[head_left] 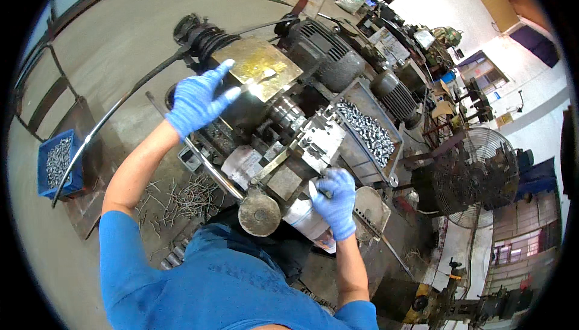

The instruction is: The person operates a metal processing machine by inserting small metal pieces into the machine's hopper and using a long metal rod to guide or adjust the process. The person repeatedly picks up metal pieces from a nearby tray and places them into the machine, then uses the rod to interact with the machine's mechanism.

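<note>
Blue plastic is forming the crate (76, 160) at far left, which is holding many small silvery metal pieces (58, 160). A grey tray (360, 166) beside the electric motor (325, 56) is holding another heap of small shiny parts (369, 134). From my remote station I am reading the left hand (202, 98) as spread, gloved fingers extending and thumb well apart, nothing showing between them. It is lying over the near left side of the yellowish metal plate (259, 65); I am not managing to confirm contact. The right hand (335, 200) is curling partway, near the steel block (286, 183); whether it is gripping anything, I cannot tell. The machine (316, 143) is standing directly before the person, looking dark and grimy, its plate glistening and its spindle (286, 113) shining.
</note>
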A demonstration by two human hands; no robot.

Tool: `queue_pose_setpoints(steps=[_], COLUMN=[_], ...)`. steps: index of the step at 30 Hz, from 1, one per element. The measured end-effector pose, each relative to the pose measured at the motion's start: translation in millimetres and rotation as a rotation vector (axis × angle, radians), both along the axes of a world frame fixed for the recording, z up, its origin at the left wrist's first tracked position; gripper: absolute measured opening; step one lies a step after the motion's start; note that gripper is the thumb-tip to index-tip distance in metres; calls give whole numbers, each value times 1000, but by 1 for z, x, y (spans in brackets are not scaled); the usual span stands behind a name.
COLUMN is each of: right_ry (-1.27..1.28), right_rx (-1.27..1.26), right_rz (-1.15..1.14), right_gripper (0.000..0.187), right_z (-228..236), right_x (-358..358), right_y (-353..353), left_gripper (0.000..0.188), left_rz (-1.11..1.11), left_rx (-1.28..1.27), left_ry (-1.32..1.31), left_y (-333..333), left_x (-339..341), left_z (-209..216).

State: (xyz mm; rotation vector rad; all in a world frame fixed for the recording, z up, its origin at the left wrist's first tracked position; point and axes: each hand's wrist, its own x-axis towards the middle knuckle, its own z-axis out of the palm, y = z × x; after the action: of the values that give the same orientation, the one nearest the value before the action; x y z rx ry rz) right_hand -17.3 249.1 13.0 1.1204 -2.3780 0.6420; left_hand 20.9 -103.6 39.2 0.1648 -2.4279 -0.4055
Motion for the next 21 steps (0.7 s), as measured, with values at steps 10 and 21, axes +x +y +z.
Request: queue_pose_setpoints(steps=[10, 21], right_ry=[-234, -303], right_rx=[-77, -183], right_rz=[-424, -448], right_gripper=[9, 9], right_z=[-77, -66], right_x=[95, 100], right_y=[137, 133], left_gripper=[30, 23], left_rz=[-164, -354], left_rx=[-45, 148], left_ry=[182, 87], left_y=[24, 115], left_x=[-33, -27], left_z=[-35, -87])
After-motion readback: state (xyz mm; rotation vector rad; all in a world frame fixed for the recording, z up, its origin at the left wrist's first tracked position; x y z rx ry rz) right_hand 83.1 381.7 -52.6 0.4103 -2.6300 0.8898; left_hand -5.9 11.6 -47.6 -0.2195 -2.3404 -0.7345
